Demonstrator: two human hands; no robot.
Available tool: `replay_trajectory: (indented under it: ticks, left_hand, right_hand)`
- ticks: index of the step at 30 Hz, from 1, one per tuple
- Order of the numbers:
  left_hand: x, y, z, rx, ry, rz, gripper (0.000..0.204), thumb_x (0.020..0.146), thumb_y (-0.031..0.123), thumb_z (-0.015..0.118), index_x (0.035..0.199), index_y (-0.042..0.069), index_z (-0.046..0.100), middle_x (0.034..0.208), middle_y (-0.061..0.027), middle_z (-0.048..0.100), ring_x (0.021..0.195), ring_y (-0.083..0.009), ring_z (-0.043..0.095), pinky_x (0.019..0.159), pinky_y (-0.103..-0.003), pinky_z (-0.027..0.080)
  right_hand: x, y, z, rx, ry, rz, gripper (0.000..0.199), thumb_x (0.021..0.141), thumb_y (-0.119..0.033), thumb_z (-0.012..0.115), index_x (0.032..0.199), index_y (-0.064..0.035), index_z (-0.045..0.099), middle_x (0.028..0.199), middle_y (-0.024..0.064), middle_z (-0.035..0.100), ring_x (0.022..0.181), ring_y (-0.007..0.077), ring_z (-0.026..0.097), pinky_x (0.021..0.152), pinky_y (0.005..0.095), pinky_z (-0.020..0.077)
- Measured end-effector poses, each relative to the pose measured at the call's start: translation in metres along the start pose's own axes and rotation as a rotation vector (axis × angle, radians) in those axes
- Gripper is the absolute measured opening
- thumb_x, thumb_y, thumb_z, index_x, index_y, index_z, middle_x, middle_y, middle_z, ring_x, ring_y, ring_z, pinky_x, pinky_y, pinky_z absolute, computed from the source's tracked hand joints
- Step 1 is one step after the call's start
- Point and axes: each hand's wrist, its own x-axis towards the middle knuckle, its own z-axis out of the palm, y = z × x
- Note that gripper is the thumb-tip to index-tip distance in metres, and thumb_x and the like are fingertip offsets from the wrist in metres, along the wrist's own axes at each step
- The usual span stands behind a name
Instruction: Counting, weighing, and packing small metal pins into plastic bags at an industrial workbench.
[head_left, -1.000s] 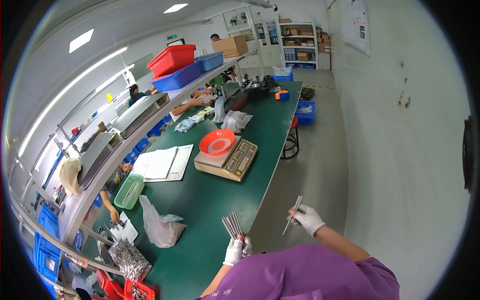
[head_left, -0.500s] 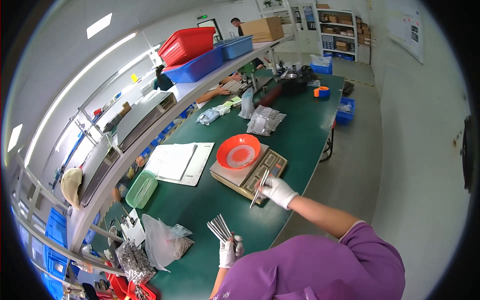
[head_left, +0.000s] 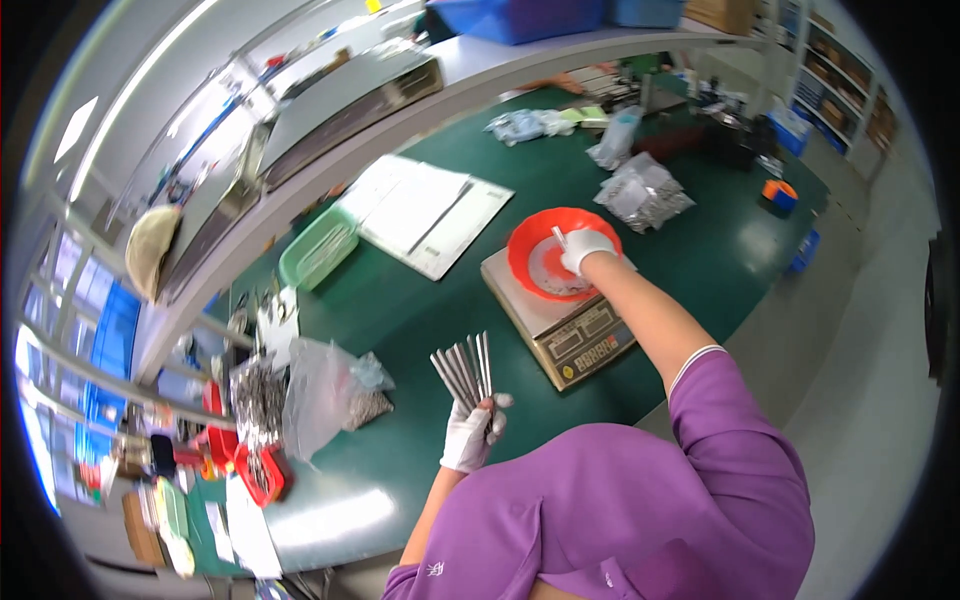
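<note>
My left hand (head_left: 472, 432), in a white glove, is closed round a fanned bunch of several slim metal rods (head_left: 462, 372) pointing away from me over the table. My right hand (head_left: 588, 250), also gloved, reaches into an orange-red bowl (head_left: 519, 255). A short end of a metal rod (head_left: 559, 237) sticks out from its closed fingers; the rest is hidden by the hand. Pale, small bits lie at the bottom of the bowl, too fine to make out. The bowl rests on the pan of a weighing scale (head_left: 568, 345) with a beige body.
Left of the scale are papers on a white board (head_left: 440, 255) and a green basket (head_left: 320, 250). Bags of small parts (head_left: 645, 195) lie beyond the bowl; another clear bag (head_left: 325, 400) lies at left. A raised shelf (head_left: 480, 75) runs along the far side.
My right hand has moved from the scale's near edge up into the bowl with its rod. My left hand keeps the bunch. The view has swung, shifting the table contents.
</note>
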Motion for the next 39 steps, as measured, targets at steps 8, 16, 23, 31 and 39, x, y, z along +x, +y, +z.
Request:
replay_trajectory:
  ticks: [8, 16, 23, 31, 39]
  left_hand:
    - [0.019, -0.008, 0.043, 0.022, 0.202, 0.089, 0.024, 0.085, 0.021, 0.056, 0.103, 0.007, 0.046, 0.087, -0.0102, 0.059, 0.052, -0.0086, 0.046, 0.04, -0.017, 0.032]
    - [0.065, -0.032, 0.091, 0.029, 0.288, 0.105, 0.018, 0.087, 0.015, 0.052, 0.101, 0.006, 0.048, 0.084, -0.0055, 0.062, 0.05, -0.008, 0.049, 0.04, -0.018, 0.036]
    - [0.084, -0.052, 0.101, 0.078, 0.434, 0.125, 0.019, 0.089, 0.015, 0.049, 0.104, 0.004, 0.047, 0.083, -0.0073, 0.061, 0.047, -0.0074, 0.045, 0.04, -0.019, 0.033]
    - [0.08, -0.049, 0.121, 0.032, 0.317, 0.136, 0.024, 0.091, 0.017, 0.045, 0.11, 0.004, 0.043, 0.085, -0.0092, 0.058, 0.043, -0.0067, 0.034, 0.039, -0.019, 0.03]
    - [0.076, -0.048, 0.12, 0.14, 0.332, 0.161, 0.03, 0.09, 0.027, 0.047, 0.111, 0.007, 0.039, 0.091, -0.0099, 0.06, 0.043, -0.0072, 0.037, 0.037, -0.02, 0.028]
  right_hand:
    - [0.013, 0.007, 0.017, -0.012, 0.004, -0.276, 0.027, 0.072, -0.012, 0.057, 0.097, -0.0051, 0.062, 0.098, 0.0182, 0.06, 0.092, 0.0298, 0.059, 0.077, 0.0382, 0.0476]
    - [-0.072, -0.011, 0.008, 1.089, -0.714, -0.494, 0.019, 0.083, -0.02, 0.058, 0.093, -0.0034, 0.058, 0.075, 0.0017, 0.057, 0.064, 0.0078, 0.053, 0.056, 0.0236, 0.0441]
    - [0.012, 0.025, -0.022, 0.966, -0.349, -0.42, 0.02, 0.084, -0.02, 0.053, 0.09, -0.0007, 0.056, 0.069, 0.005, 0.058, 0.061, 0.0131, 0.058, 0.055, 0.0251, 0.0491]
    - [0.048, 0.022, -0.003, 0.049, -0.417, -0.385, 0.026, 0.077, -0.018, 0.059, 0.091, 0.0025, 0.056, 0.088, 0.0176, 0.062, 0.08, 0.0226, 0.063, 0.068, 0.0314, 0.0504]
    - [-0.032, 0.01, -0.011, 1.047, -0.856, -0.588, 0.02, 0.086, -0.02, 0.055, 0.095, -0.0028, 0.058, 0.077, 0.0031, 0.059, 0.068, 0.0099, 0.056, 0.063, 0.0239, 0.0463]
